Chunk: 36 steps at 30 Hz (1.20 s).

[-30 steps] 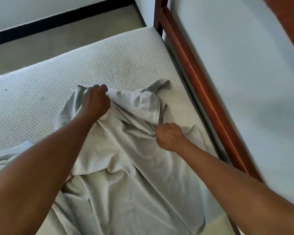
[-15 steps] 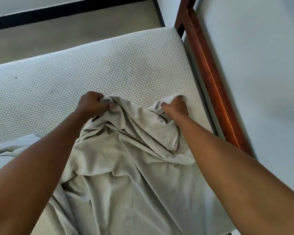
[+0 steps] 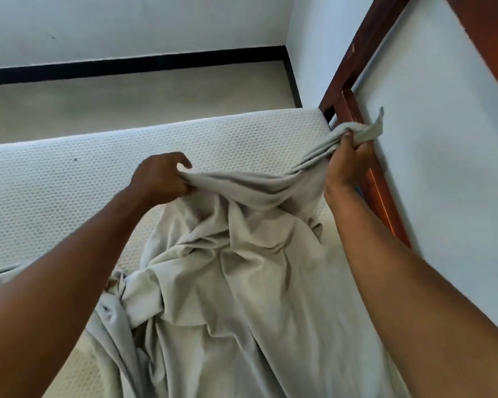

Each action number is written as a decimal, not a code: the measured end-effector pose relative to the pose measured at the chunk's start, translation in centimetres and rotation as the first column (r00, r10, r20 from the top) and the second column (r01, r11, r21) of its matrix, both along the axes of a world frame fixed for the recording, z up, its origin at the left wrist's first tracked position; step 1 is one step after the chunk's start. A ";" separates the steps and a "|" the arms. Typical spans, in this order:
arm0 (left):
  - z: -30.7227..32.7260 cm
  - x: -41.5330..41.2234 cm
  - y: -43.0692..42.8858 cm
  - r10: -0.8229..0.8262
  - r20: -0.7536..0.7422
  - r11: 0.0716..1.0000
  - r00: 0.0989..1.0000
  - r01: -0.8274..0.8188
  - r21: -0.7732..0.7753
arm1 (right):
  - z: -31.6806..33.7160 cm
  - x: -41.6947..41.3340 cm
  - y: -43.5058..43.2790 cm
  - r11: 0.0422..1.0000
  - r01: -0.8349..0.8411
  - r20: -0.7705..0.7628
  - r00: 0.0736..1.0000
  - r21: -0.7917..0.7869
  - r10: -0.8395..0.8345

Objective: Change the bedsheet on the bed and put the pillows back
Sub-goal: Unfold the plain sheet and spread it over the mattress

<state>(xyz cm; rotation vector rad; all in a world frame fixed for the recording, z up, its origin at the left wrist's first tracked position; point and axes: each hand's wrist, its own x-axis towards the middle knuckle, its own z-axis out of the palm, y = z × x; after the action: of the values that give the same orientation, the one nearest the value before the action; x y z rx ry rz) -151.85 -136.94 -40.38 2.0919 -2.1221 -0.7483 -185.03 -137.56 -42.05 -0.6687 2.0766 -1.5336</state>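
Across the white honeycomb-textured mattress (image 3: 69,196), set against the red-brown wooden bed frame (image 3: 381,193), a crumpled pale grey bedsheet (image 3: 242,282) lies bunched down the middle. Now the left hand (image 3: 161,176) pinches a fold of its top edge, lifted off the mattress; the right hand (image 3: 348,159) is fisted tight round the corner, up at the frame's rail.

No writing, label or number can be read anywhere (sheet (image 3: 242,282), mattress (image 3: 69,182), bed frame (image 3: 383,196) alike).
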 end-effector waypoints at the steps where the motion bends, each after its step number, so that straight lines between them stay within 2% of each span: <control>1: 0.5 0.8 -0.3 0.020 -0.004 0.999 1.000 -0.020 -0.042 | -0.3 -0.1 0.1 0.998 -0.055 -0.032 0.998 0.016 0.055; 4: 1.9 2.1 -0.8 0.208 -0.190 0.918 0.959 -0.258 -0.300 | -1.6 0.0 1.0 0.971 -0.230 -0.139 0.962 0.061 0.237; 6: 2.3 1.3 -0.4 0.229 -0.204 0.835 0.952 -0.299 -0.461 | -1.9 0.3 1.3 0.961 -0.268 -0.117 0.954 0.069 0.275; 9: 0.9 0.4 1.8 0.227 -0.369 0.783 0.901 -0.394 -0.481 | -2.3 0.9 1.5 0.965 -0.264 0.158 0.952 -0.010 0.262; 10: 0.2 0.0 3.2 0.182 -0.400 0.801 0.898 -0.371 -0.469 | -2.6 1.0 1.7 0.967 -0.253 0.226 0.940 -0.041 0.256; 11: -0.6 -0.4 4.9 0.098 -0.383 0.842 0.919 -0.281 -0.460 | -3.0 1.0 1.9 0.968 -0.243 0.286 0.925 -0.061 0.250; 12: -1.5 -0.8 6.8 -0.031 -0.334 0.911 0.942 -0.111 -0.397 | -3.4 0.8 2.3 0.971 -0.232 0.342 0.909 -0.062 0.239; 13: -2.5 -1.3 8.6 -0.194 -0.296 0.965 0.936 0.128 -0.228 | -3.8 0.7 2.9 0.977 -0.209 0.381 0.900 -0.046 0.211; 14: -2.9 -1.9 10.3 -0.327 -0.290 0.928 0.899 0.364 0.083 | -4.3 0.5 3.6 0.984 -0.175 0.403 0.900 -0.018 0.167; 15: -3.2 -2.4 11.6 -0.392 -0.321 0.748 0.862 0.502 0.434 | -4.7 0.2 4.4 0.991 -0.131 0.414 0.903 0.012 0.114; 16: -3.9 -2.7 12.6 -0.377 -0.370 0.531 0.849 0.526 0.665 | -5.1 -0.1 5.2 0.995 -0.088 0.411 0.910 0.044 0.063; 17: -4.9 -2.6 13.4 -0.329 -0.399 0.440 0.856 0.513 0.737 | -5.5 -0.4 5.8 0.996 -0.053 0.403 0.915 0.073 0.019; 18: -5.7 -2.5 13.7 -0.319 -0.391 0.525 0.864 0.504 0.686 | -5.8 -0.7 6.3 0.996 -0.029 0.407 0.913 0.090 -0.010; 19: -6.5 -2.4 13.6 -0.309 -0.339 0.703 0.889 0.453 0.547 | -5.9 -0.9 6.8 0.995 -0.012 0.425 0.905 0.097 -0.030; 20: -7.2 -2.4 13.4 -0.236 -0.272 0.860 0.933 0.331 0.388 | -5.9 -1.0 7.0 0.995 -0.006 0.442 0.896 0.096 -0.037; 21: -8.0 -2.2 12.8 -0.152 -0.216 0.947 0.964 0.205 0.247 | -5.8 -1.0 7.2 0.996 -0.008 0.453 0.891 0.093 -0.036; 22: -8.7 -2.3 12.3 -0.076 -0.187 0.980 0.979 0.108 0.166 | -5.8 -1.1 7.4 0.996 -0.012 0.457 0.889 0.091 -0.031; 23: -9.6 -2.5 11.7 -0.042 -0.171 0.990 0.984 0.064 0.123 | -5.7 -1.1 7.5 0.996 -0.015 0.453 0.891 0.093 -0.029; 26: -11.8 -3.9 10.2 -0.107 -0.119 0.994 0.987 0.110 0.020 | -5.7 -1.5 7.9 0.992 0.000 0.465 0.884 0.122 -0.058; 29: -13.4 -5.3 7.4 0.033 -0.100 0.983 0.994 -0.050 -0.174 | -5.3 -1.9 8.5 0.991 0.025 0.499 0.862 0.135 -0.090; 31: -14.2 -6.5 5.2 0.012 -0.092 0.988 0.996 -0.025 -0.152 | -5.3 -2.1 9.0 0.992 0.027 0.519 0.850 0.120 -0.086; 34: -14.4 -8.0 2.4 -0.116 -0.088 0.992 0.989 0.121 0.045 | -5.5 -2.6 9.6 0.996 0.009 0.540 0.840 0.090 -0.056; 35: -14.0 -7.9 1.8 -0.147 -0.065 0.986 0.987 0.151 0.068 | -5.3 -2.5 9.7 0.997 0.001 0.535 0.844 0.083 -0.045; 36: -13.4 -7.7 1.2 -0.148 -0.055 0.989 0.987 0.149 0.007 | -5.3 -2.5 9.7 0.997 0.005 0.512 0.858 0.083 -0.047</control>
<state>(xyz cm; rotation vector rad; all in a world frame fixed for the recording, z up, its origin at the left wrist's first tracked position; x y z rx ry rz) -159.50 -135.75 -53.79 1.9111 -2.2689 -0.8235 -187.50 -127.89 -47.39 -0.1660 1.7253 -1.4388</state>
